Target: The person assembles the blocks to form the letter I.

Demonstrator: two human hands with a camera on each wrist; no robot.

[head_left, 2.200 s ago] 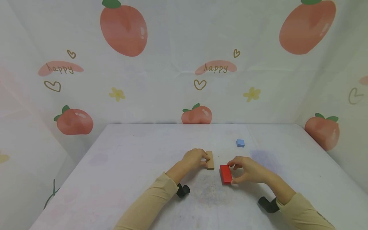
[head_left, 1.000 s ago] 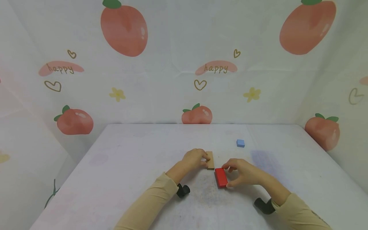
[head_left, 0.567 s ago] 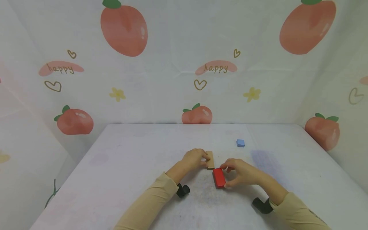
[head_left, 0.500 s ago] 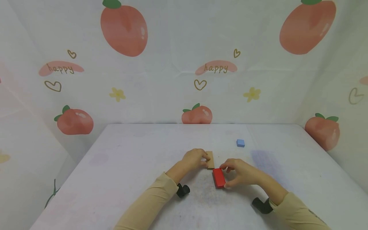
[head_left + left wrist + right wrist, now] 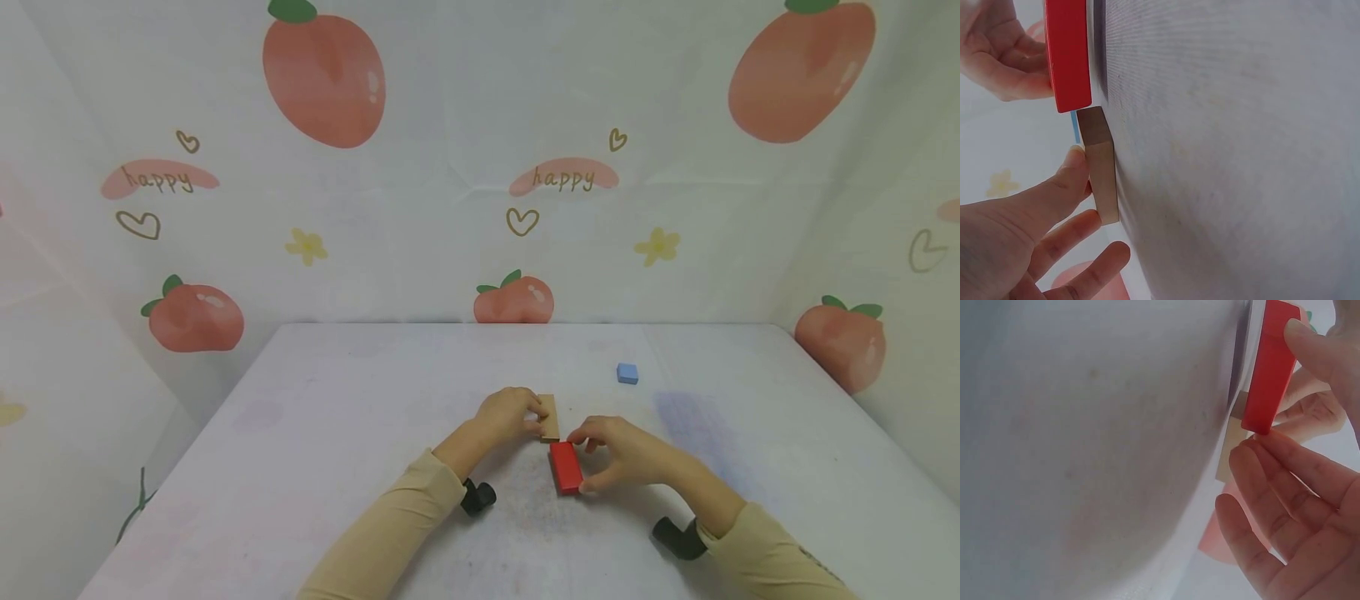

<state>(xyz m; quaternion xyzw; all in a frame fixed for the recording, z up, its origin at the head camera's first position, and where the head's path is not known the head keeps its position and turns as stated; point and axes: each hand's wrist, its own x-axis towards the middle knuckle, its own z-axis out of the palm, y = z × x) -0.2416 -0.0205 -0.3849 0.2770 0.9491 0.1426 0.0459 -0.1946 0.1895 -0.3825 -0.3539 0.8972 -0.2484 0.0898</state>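
My right hand [image 5: 626, 450] pinches a red rectangular block [image 5: 566, 468] by its two short ends, thumb at the near end and a finger at the far end. In the left wrist view a thin gap with a shadow shows between the red block and the table. Just beyond it, a flat wooden block [image 5: 551, 417] lies on the table, its long side pointing away from me. My left hand [image 5: 510, 412] holds this wooden block from the left, thumb and finger curled at it. The red block's far end is close to the wooden block's near end.
A small blue block [image 5: 627, 373] lies farther back, right of the wooden block. The white table [image 5: 360, 467] ends at a hanging cloth [image 5: 442, 100] printed with fruit. Black wrist mounts [image 5: 678, 537] hang under both sleeves.
My right hand has moved left and slightly nearer with the red block, bringing it in front of the wooden block's near end. The left hand and the wooden block have stayed put.
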